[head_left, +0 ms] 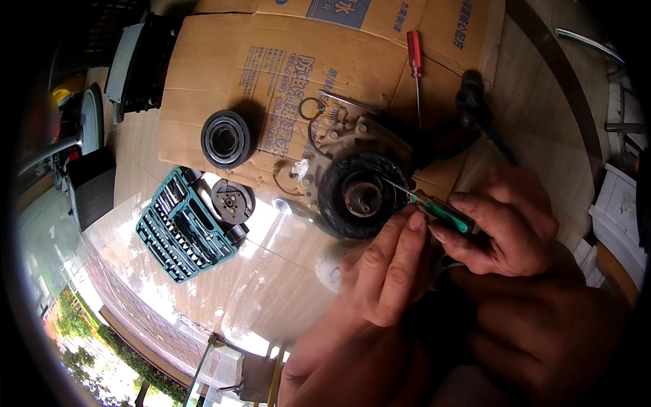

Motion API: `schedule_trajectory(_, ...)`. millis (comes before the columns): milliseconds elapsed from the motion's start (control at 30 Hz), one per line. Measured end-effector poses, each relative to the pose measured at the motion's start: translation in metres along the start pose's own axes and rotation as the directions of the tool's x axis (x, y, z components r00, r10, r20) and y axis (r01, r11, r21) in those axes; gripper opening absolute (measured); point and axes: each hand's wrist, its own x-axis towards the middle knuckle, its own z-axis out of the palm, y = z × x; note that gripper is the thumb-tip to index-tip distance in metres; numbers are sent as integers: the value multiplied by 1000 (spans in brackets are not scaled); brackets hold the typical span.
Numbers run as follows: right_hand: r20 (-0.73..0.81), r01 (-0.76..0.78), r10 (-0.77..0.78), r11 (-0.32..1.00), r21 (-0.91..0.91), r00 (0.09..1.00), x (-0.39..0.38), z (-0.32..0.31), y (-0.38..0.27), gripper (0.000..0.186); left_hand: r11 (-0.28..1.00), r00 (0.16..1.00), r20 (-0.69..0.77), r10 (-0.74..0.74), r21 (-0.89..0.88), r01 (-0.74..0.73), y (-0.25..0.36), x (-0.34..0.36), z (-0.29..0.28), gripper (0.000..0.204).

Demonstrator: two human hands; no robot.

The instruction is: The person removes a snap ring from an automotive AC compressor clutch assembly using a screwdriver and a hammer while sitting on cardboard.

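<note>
Between both fingers (415,224): screwdriver (444,212) (green-handled)

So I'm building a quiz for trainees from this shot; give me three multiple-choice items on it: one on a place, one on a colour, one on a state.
1. Where does the red-handled screwdriver lie?
A. on the cardboard sheet
B. in the teal socket tray
C. in the left hand

2. What colour is the handle of the screwdriver in the hands?
A. yellow
B. green
C. blue

3. How does the right hand stand?
A. flat and open on the floor
B. closed round the screwdriver handle
C. gripping the loose black pulley

Key: 1 A, it rests on the cardboard beyond the compressor. 2 B, green shows between the fingers. 3 B, its fingers wrap the handle while the tip points at the compressor's hub.
</note>
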Motion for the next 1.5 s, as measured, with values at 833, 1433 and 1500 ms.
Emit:
schedule_trajectory(833, 72, -20, 20, 1000, -1, 997, 1, 11, 4, 42, 995, 995, -22, 99, 30, -98, -10, 25, 6, 28)
schedule_trajectory(1433, -76, -566, 562, 810, -153, 824, -58, 6, 70, 38, 992, 992, 40, 120, 25, -121, -20, 23, 20, 34)
schedule_trajectory(1500, -117, -590, 596, 711, -381, 794, -85, 14, 97, 35, 992, 992, 24, 121, 40, -122, -17, 24, 18, 34)
